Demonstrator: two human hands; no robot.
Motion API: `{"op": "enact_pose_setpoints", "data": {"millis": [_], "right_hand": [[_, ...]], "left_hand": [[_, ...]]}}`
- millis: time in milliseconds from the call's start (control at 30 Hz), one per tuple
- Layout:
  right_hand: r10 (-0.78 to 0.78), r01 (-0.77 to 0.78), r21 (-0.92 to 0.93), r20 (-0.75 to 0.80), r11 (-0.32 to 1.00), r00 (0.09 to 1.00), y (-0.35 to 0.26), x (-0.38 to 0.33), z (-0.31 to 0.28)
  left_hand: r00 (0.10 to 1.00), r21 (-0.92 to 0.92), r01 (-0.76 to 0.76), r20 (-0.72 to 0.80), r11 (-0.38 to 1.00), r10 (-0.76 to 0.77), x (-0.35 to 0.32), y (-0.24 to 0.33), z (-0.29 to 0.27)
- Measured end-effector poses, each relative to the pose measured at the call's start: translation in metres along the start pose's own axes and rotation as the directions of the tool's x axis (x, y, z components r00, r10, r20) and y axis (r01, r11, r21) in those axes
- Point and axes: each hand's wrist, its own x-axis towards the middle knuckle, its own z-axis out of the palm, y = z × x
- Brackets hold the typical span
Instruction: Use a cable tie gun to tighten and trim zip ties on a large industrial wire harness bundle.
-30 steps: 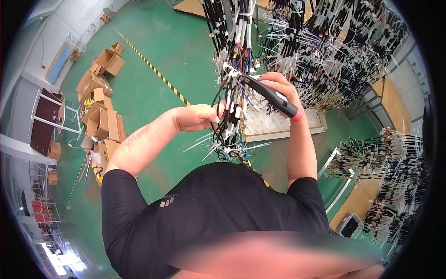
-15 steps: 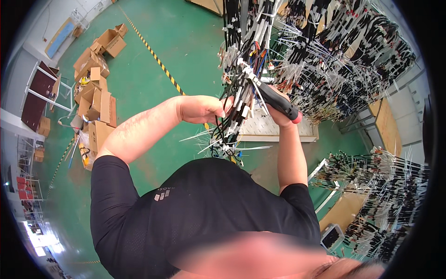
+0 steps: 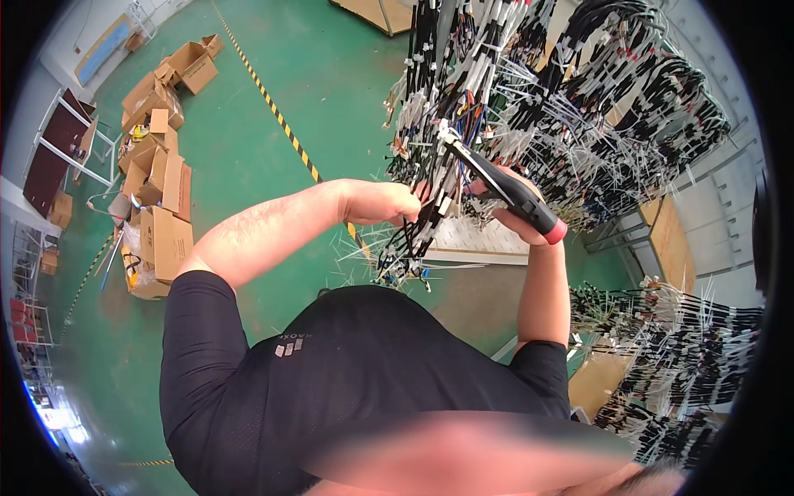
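Green floor [image 3: 331,107] below a red-ended black tool [image 3: 514,195]

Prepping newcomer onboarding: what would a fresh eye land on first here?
Probably the black tool with a red end, held in the right hand, its tip at the cable bundle ahead of the person. Next, the dense mass of black and white cables filling the upper right. Then the open cardboard boxes lined up on the left.

Cartons [image 3: 165,240] on floor [image 3: 236,157] far left; tape line [image 3: 287,131] between cartons and cable bundle [image 3: 437,136]; other cables [image 3: 608,149] right.
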Motion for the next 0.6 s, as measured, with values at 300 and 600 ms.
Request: {"op": "enact_pose_setpoints", "data": {"millis": [300,600], "right_hand": [[0.082,-0.125,-0.312,-0.148,0.942,0.986,-0.005,-0.018,0.006],[0.174,-0.187,-0.123,-0.108,0.975,0.979,-0.005,-0.007,0.014]], "left_hand": [[0.989,-0.247,-0.138,-0.081,0.959,0.121,0.018,-0.030,-0.007],[0.984,-0.177,-0.178,-0.041,0.968,0.173,0.020,-0.029,-0.009]]}}
